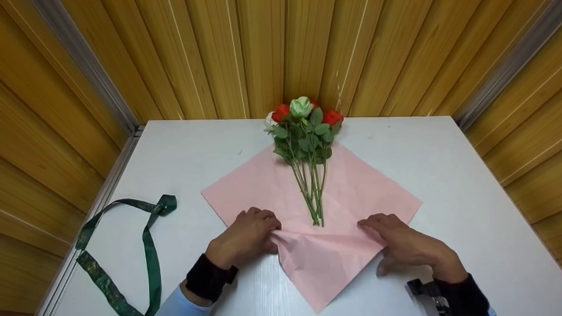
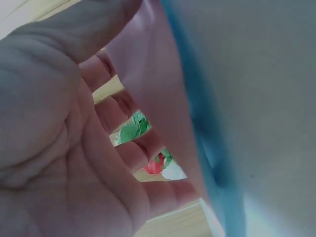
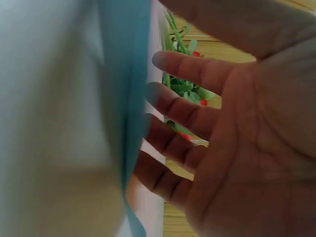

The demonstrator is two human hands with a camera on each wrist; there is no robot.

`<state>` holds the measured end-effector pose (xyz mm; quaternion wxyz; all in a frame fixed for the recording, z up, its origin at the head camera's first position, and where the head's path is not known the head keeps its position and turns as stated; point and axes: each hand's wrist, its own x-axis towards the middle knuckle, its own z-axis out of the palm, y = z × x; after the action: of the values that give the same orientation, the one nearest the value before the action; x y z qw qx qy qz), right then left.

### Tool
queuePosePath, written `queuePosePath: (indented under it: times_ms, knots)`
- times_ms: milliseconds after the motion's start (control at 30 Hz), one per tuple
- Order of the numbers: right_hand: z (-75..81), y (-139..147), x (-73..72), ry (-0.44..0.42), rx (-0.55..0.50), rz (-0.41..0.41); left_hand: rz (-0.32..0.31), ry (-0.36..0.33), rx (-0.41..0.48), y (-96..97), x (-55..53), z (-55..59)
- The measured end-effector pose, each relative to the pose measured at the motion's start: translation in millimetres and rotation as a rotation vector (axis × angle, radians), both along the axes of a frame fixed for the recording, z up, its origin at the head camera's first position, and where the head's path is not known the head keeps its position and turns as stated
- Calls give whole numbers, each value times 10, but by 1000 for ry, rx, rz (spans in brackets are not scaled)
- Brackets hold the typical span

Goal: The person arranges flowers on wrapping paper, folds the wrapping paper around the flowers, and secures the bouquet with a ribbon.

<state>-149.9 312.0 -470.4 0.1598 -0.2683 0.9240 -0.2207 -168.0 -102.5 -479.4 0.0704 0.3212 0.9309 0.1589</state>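
A sheet of pink wrapping paper [image 1: 369, 184] lies cornerwise on the white table, its near part bunched into a fold. On it rests a bunch of roses [image 1: 307, 127], red, white and pale green, with stems toward me. My left hand [image 1: 248, 232] pinches the fold's left end; in the left wrist view the paper [image 2: 153, 74] passes between thumb and fingers. At the right end, my right hand [image 1: 406, 241] touches the paper with extended fingers, its thumb apart below. The right wrist view shows these fingers [image 3: 187, 111] spread against the paper's edge.
A dark green ribbon [image 1: 151, 250] lies looped on the left of the white table [image 1: 461, 175]. Wood-patterned panels [image 1: 263, 57] stand behind and at both sides, with grey metal strips [image 1: 88, 57] at the corners.
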Motion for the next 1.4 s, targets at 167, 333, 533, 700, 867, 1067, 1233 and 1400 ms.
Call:
queuePosePath:
  times_ms: [167, 333, 533, 700, 867, 1067, 1233, 1400]
  knots:
    - [-93, -28, -28, 228, -54, 27, -51, -2, 82, -61, -58, -4]
    - [-264, -61, -139, 470, -207, 22, -111, -160, 35, -149, -66, 54]
    - [-286, -78, -190, 278, -262, -199, -32, -269, 36, -167, -45, 89]
    - [-276, -128, -250, 108, -225, -410, 3, -94, 119, -158, -62, 39]
    - [-278, -183, -296, 64, -168, -522, 8, -74, 126, -178, -97, 9]
    - [-274, -184, -303, 60, -144, -607, 141, 44, 216, -190, -192, -55]
    - [-274, -142, -308, 42, -154, -636, 352, -62, 250, -199, -222, -90]
    - [-272, -116, -305, 21, -158, -625, 466, -143, 242, -178, -221, -75]
